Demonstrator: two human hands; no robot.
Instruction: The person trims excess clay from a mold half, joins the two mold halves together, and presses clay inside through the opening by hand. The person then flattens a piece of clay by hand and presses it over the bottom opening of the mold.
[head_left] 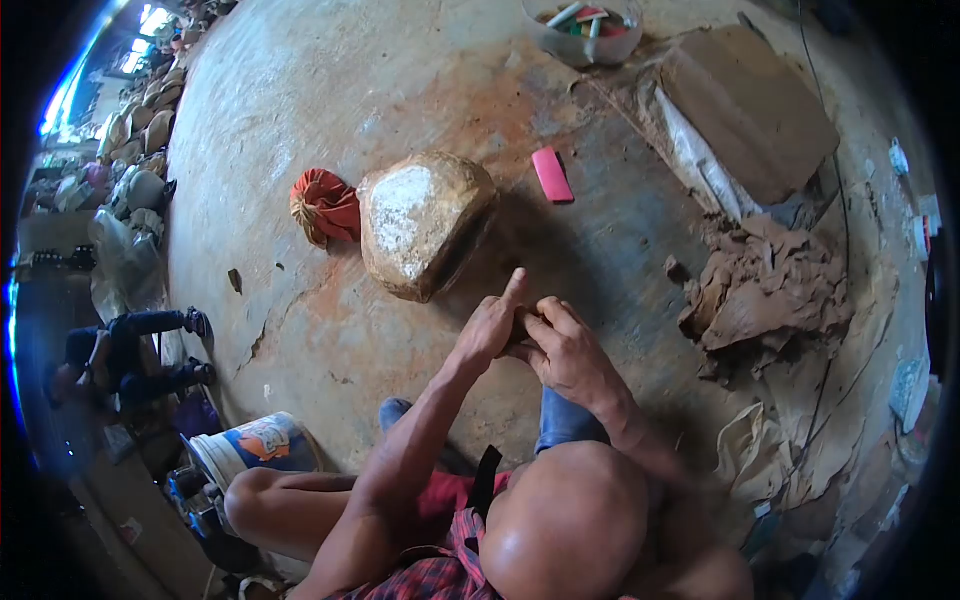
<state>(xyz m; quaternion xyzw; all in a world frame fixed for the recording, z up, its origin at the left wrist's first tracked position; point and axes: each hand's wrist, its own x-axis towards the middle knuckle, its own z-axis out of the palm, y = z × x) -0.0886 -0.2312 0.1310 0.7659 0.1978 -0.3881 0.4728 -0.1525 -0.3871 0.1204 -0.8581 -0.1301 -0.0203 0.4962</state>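
Observation:
My left hand [488, 326] and my right hand [568, 352] meet over the floor in front of my knees. One digit of the left hand points up and away, while its other fingers are curled in and partly hidden. The right hand's fingers are bent and closed against the left hand. A dark spot shows between them, but what they hold, if anything, cannot be made out. Just beyond the hands sits a large rough stone [455, 205] with a white powdery patch. A tied red cloth bundle [325, 207] touches its left side.
A pink flat piece [552, 175] lies right of the stone. A torn clay heap [770, 290] and a big clay block [750, 110] are on the right. A clear bowl [590, 45] of small tools stands behind. At left are a bucket [255, 445] and another person [130, 355].

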